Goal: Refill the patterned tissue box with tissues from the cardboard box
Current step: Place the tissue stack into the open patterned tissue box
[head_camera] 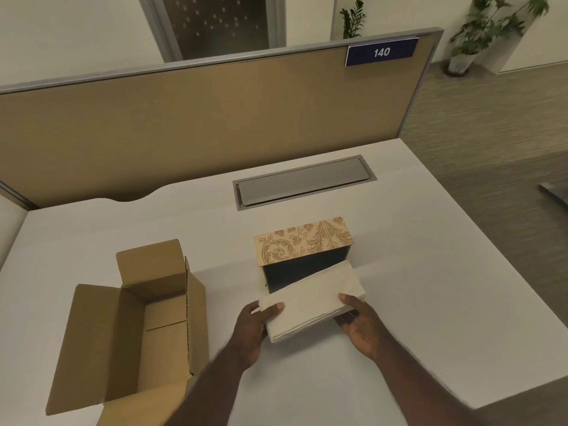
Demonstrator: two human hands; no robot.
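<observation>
The patterned tissue box (302, 239) lies on its side at the middle of the white desk (415, 256), its dark open inside facing me. A white stack of tissues (313, 299) is held tilted in front of that opening, its far end at the box's mouth. My left hand (255, 329) grips the stack's near left end with the thumb on top. My right hand (359, 325) holds the right end, fingers underneath. The brown cardboard box (135, 327) stands open on the left with its flaps up; its inside looks empty.
A grey cable hatch (302, 182) is set into the desk behind the tissue box. A tan partition panel (199, 118) with a "140" sign closes the far edge. The desk's right edge drops to carpeted floor. Potted plants stand far back right.
</observation>
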